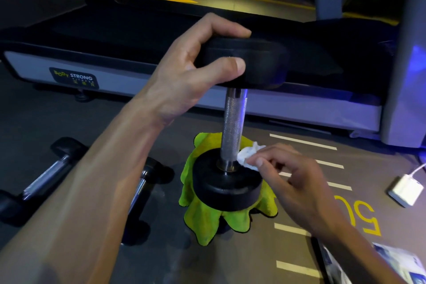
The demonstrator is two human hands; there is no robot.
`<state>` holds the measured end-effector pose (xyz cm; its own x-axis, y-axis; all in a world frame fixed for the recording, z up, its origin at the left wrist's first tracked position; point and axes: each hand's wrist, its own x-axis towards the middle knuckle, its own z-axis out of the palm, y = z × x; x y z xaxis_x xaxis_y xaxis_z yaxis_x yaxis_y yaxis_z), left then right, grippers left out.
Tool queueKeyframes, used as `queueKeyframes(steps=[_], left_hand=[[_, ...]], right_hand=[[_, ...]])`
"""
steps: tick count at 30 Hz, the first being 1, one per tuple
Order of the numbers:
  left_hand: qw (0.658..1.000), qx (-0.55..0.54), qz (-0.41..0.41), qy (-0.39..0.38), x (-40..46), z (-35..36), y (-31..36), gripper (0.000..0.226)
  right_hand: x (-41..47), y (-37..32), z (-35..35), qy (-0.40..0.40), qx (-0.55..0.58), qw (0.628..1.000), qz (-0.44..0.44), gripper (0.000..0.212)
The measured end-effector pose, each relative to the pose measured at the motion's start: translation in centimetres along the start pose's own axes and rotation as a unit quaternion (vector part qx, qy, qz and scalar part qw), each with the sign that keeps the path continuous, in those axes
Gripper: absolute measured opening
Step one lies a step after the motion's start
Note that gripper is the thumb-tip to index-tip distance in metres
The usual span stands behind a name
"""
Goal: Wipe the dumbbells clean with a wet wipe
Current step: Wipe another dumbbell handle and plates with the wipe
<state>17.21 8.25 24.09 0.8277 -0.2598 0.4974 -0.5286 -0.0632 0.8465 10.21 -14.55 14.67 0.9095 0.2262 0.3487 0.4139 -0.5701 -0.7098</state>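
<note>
On floor: three dumbbells [232,122], one wipe [250,155].

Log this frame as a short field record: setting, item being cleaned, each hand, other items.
setting: gym floor beside a treadmill
item: dumbbell standing upright on a green cloth
left hand: grips the dumbbell's top head
right hand: pinches a white wet wipe against the base of the handle
other: two dumbbells lying on the floor at left; white adapter at right
</note>
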Motion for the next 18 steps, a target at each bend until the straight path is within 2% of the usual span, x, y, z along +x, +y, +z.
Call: queueKeyframes(steps=[1,3,5,7,10,15,18], left_hand=[[1.000,0.000,0.000,0.001,-0.1,0.0,0.1,0.039],[1.000,-0.001,0.000,0.014,-0.2,0.2,0.2,0.045],[1.000,0.006,0.006,0.023,-0.3,0.4,0.2,0.049],[1.000,0.012,0.009,0.024,-0.3,0.5,0.1,0.048],[1.000,0.006,0.008,0.023,-0.3,0.5,0.0,0.045],[1.000,-0.008,0.012,0.005,-0.1,0.4,0.1,0.045],[1.000,-0.018,0.009,0.005,0.0,0.5,-0.1,0.044]], right_hand=[[0.0,0.2,-0.3,-0.004,0.032,0.999,0.021,0.010],[0.3,0.4,-0.8,-0.026,0.095,0.993,0.060,0.026],[1.0,0.1,-1.3,-0.063,0.105,0.990,0.072,0.039],[1.6,-0.2,-1.5,-0.100,0.028,0.993,0.051,0.035],[2.0,-1.2,-1.3,-0.105,-0.101,0.989,-0.016,0.020],[2.9,-2.4,0.8,-0.099,-0.191,0.967,-0.140,0.009],[2.2,-2.3,1.3,-0.049,-0.208,0.960,-0.181,0.011]])
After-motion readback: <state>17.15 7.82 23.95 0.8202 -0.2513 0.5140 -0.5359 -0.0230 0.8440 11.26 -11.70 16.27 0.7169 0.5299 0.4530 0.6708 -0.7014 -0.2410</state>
